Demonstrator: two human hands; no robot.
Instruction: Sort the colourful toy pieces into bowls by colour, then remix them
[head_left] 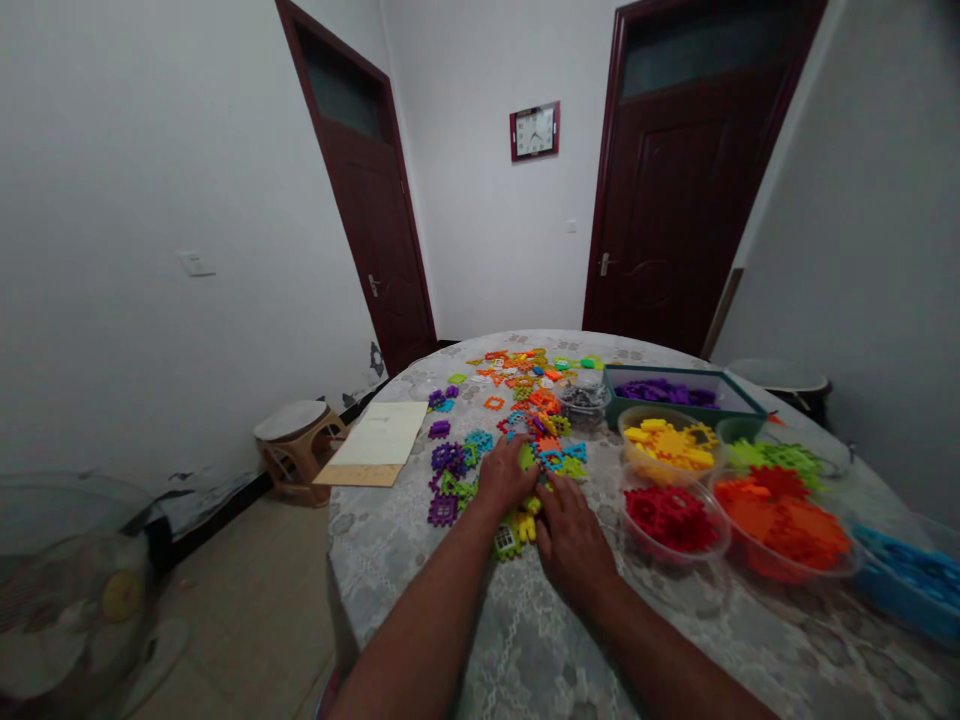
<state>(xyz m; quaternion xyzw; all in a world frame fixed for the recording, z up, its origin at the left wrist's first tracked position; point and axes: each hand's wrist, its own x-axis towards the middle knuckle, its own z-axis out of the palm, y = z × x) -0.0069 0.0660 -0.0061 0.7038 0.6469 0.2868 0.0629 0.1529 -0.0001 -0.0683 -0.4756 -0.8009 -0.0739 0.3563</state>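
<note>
Both my hands rest on a round table with a pale patterned cloth (420, 560), among a spread of small coloured plastic interlocking pieces (517, 400). My left hand (504, 476) lies palm down over green and purple pieces, its fingers curled onto them. My right hand (570, 540) lies beside it, fingers bent over yellow and green pieces (517, 532) at its fingertips. Whether either hand actually grips a piece is hidden by the fingers.
Right of my hands stand bowls of sorted pieces: red (673, 520), yellow (667, 445), orange (784, 525), green (772, 458), a tray of purple (675, 392) and a blue bin (907, 580). A cardboard sheet (375, 445) overhangs the left edge. A stool (296, 440) and a fan (67, 600) stand on the floor.
</note>
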